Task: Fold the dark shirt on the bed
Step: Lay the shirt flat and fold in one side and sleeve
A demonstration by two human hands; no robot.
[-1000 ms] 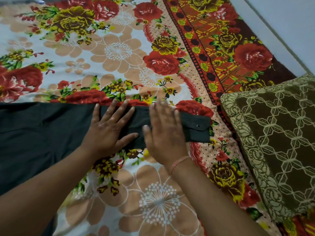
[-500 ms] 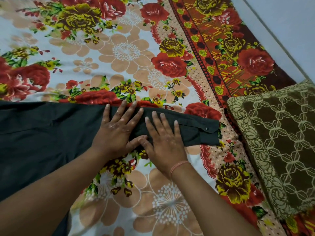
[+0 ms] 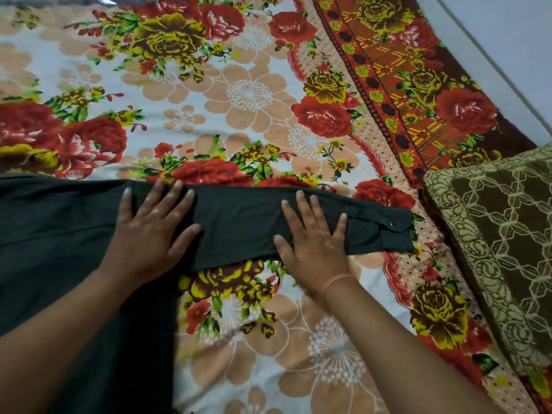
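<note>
The dark shirt (image 3: 59, 234) lies flat on the flowered bed sheet (image 3: 245, 94). Its body fills the left side of the view. One sleeve (image 3: 239, 225) stretches out to the right and ends in a buttoned cuff (image 3: 391, 234). My left hand (image 3: 152, 231) rests flat, fingers spread, where the sleeve meets the body. My right hand (image 3: 313, 240) presses flat on the sleeve a little short of the cuff, with an orange thread around its wrist. Neither hand grips the cloth.
A brown and cream patterned pillow (image 3: 501, 243) lies at the right, close to the cuff. A pale wall (image 3: 507, 40) runs along the bed's far right edge. Bare flowered sheet spreads beyond the sleeve and in front of it.
My hands, side by side on the sleeve before, have slid apart: the right toward the cuff, the left toward the shirt body. The sleeve lies smoother and longer.
</note>
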